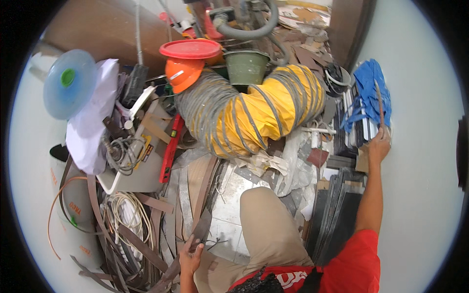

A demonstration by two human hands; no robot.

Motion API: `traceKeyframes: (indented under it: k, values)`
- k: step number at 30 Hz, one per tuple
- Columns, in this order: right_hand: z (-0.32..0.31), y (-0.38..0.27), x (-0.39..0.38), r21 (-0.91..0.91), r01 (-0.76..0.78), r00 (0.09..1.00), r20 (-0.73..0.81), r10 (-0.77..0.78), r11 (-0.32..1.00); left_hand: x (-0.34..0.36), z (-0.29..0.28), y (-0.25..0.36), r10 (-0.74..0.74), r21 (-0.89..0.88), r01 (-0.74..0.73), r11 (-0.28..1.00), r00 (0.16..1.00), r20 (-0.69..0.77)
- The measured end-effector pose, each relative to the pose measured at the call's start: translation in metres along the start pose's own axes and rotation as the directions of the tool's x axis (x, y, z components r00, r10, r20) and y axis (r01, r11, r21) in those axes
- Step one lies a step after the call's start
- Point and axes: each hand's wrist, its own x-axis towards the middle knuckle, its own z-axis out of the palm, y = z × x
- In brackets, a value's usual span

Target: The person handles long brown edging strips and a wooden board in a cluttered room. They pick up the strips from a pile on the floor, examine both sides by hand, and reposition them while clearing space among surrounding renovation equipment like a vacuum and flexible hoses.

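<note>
At the right, my right hand [380,146] is closed round the lower end of a thin brown stick [379,105]. The stick rises in front of a crumpled blue plastic bag [365,78], which lies over a stack of dark and white flat boxes [352,119]. Low in the view, my left hand [190,259] is held beside my knee with thumb and fingers apart. It is over or against a dark flat strip [202,225]; whether it touches the strip I cannot tell.
A yellow and grey flexible duct [259,117] fills the middle, beside a green bucket [247,67] and an orange hard hat [183,74]. A red spirit level [171,151] leans against a grey bin [137,178]. Loose strips and coiled cable [129,215] lie left; dark planks [337,215] stand right.
</note>
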Motion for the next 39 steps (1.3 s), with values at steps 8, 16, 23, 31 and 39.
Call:
traceKeyframes:
  k: [8, 16, 23, 31, 39]
  values:
    - [0.064, 0.097, 0.061, -0.48, -0.006, 0.982, 0.164, 0.097, 0.877, -0.022, -0.009, -0.022, 0.012, 0.152, 0.005, 0.988, 0.993, -0.117]
    - [0.064, 0.109, 0.105, -0.657, -0.122, 0.954, 0.13, 0.271, 0.744, -0.093, -0.039, -0.075, 0.022, 0.306, 0.206, 0.929, 0.797, -0.604]
    - [0.067, 0.107, 0.095, -0.742, 0.422, 0.904, 0.388, -0.179, 0.521, -0.137, -0.022, -0.152, -0.332, -0.119, 0.496, 0.86, 0.366, -0.87]
    - [0.042, 0.039, 0.02, -0.525, -0.034, 0.986, 0.122, 0.115, 0.85, -0.247, 0.003, -0.259, -0.757, -0.567, 0.593, 0.572, 0.115, -0.643]
    - [0.08, 0.005, -0.148, 0.036, 0.797, 0.535, 0.42, -0.733, 0.602, -0.326, 0.049, -0.336, -0.852, -0.685, 0.645, 0.339, -0.099, -0.515]
